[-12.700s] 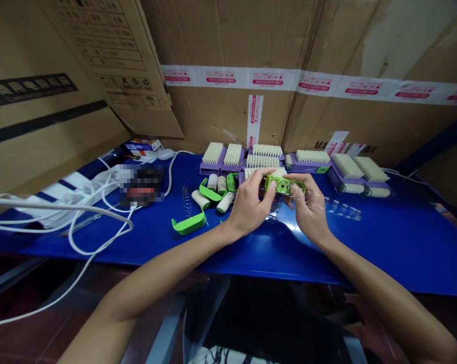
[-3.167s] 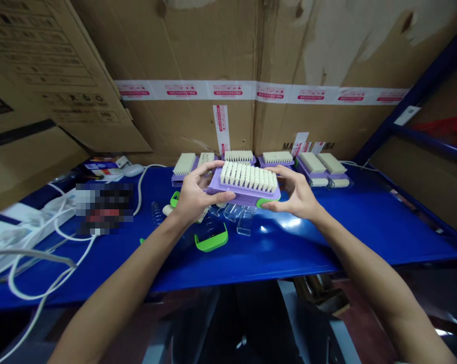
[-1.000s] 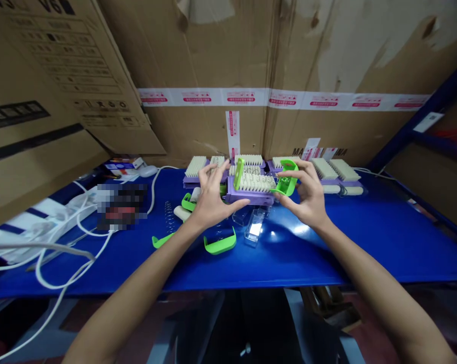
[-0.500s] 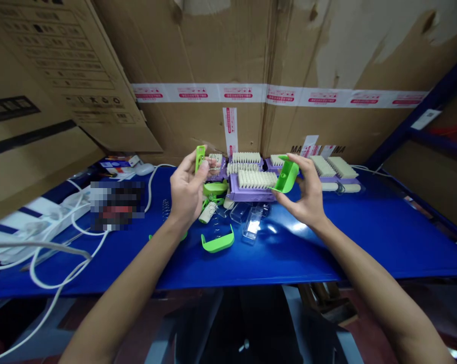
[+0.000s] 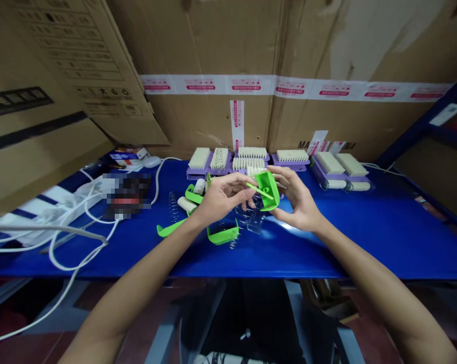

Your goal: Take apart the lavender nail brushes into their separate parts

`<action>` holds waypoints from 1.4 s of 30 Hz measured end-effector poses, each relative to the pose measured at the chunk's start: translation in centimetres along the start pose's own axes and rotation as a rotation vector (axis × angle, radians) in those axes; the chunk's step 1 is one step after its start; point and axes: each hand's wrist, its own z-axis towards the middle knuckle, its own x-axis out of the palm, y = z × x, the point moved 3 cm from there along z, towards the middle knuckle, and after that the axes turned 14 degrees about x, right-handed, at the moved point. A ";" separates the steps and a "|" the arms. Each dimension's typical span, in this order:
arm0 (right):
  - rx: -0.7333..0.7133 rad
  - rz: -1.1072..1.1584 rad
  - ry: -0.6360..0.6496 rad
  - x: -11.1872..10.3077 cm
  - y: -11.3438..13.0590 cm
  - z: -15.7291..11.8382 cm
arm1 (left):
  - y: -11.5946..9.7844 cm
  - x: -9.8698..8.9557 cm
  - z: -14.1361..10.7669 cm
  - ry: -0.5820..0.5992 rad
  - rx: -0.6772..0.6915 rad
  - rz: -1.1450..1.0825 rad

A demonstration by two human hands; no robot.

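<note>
A hollow green plastic shell [image 5: 273, 188] is gripped at its edges by my right hand [image 5: 300, 202], its open side turned to the left. My left hand [image 5: 224, 196] pinches a flat, narrow green plastic piece [image 5: 259, 190] against the shell's opening. Beneath the hands lies a clear plastic case [image 5: 256, 224], partly covered. On the blue table near my left forearm are a green bracket with upturned ends [image 5: 223, 236], another green piece [image 5: 171, 230], a metal spring [image 5: 173, 206] and an off-white rounded piece [image 5: 186, 204].
Purple blocks with cream bristles [image 5: 199, 158] stand along the back, more of them [image 5: 330, 164] at the right. White cables [image 5: 94, 259] and a power strip [image 5: 71, 205] occupy the left side. Cardboard [image 5: 209, 45] walls the back; the blue table's [image 5: 383, 242] front edge is close.
My hands have come together: the left moved right, bringing the flat green piece up to the shell. The shell has shifted slightly left and turned. The view has shifted a little.
</note>
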 end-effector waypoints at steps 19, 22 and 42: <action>-0.064 -0.102 0.012 1.3 1.2 -0.5 | -1.6 0.9 -1.1 -0.181 0.601 0.671; -0.019 -0.064 -0.034 1.5 1.3 -0.5 | -1.5 1.1 -1.5 -0.210 0.657 0.695; 0.051 -0.076 -0.355 2.4 1.4 -0.7 | -0.5 2.1 -1.8 -0.376 0.306 0.487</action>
